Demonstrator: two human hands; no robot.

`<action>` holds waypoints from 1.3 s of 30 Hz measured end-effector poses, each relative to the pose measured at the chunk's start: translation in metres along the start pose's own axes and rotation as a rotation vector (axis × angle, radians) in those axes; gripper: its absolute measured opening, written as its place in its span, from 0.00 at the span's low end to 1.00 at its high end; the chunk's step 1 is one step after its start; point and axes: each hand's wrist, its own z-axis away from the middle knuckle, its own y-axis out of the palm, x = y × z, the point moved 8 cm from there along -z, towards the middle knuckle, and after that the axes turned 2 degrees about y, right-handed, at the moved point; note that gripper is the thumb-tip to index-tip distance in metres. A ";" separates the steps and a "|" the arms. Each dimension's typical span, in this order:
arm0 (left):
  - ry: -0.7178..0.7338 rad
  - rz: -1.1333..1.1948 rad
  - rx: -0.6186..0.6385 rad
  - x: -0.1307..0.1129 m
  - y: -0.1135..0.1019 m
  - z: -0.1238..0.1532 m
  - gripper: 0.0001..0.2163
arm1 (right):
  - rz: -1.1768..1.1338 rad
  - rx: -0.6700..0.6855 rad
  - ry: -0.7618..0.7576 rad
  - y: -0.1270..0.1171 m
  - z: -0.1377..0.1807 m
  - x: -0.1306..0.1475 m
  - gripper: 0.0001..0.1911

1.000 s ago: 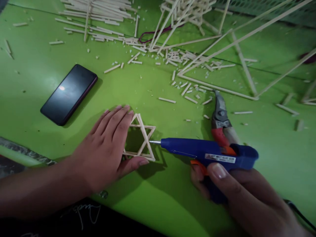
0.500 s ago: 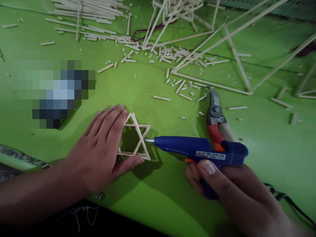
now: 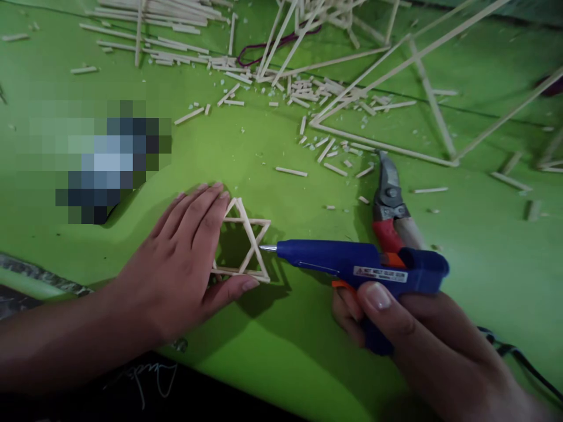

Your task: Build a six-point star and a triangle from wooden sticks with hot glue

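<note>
My left hand [image 3: 180, 246] grips a small star-shaped frame of thin wooden sticks [image 3: 250, 231], with the thumb along its lower edge and the fingers over its left side. The palm hides the frame's left part. In my right hand [image 3: 409, 328] is a blue hot glue gun [image 3: 325, 258] with an orange trigger. Its metal nozzle points left, at or very close to the crossing of two sticks on the frame's right side; I cannot tell whether it touches. Behind the gun lie pruning shears [image 3: 389, 193] with a red handle, blades pointing away.
Cut stick pieces [image 3: 308, 91] lie scattered across the green table [image 3: 211, 140]. Long sticks [image 3: 162, 17] are piled at the back left. A large stick frame [image 3: 387, 143] stands at the back right. A dark pixelated object [image 3: 109, 164] lies left. A black cord [image 3: 523, 357] runs lower right.
The view has shifted slightly. My left hand still holds the star-shaped frame, and the glue gun's nozzle stays by the same stick crossing.
</note>
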 end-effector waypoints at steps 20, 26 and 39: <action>-0.003 0.029 -0.012 0.001 0.002 0.002 0.48 | 0.105 -0.116 -0.040 -0.011 -0.001 0.008 0.40; 0.008 0.011 -0.020 0.001 0.000 0.002 0.47 | 0.101 -0.077 -0.047 -0.007 -0.002 0.002 0.38; -0.001 0.022 -0.008 0.001 0.001 0.001 0.48 | 0.055 -0.020 -0.063 -0.002 0.000 0.003 0.38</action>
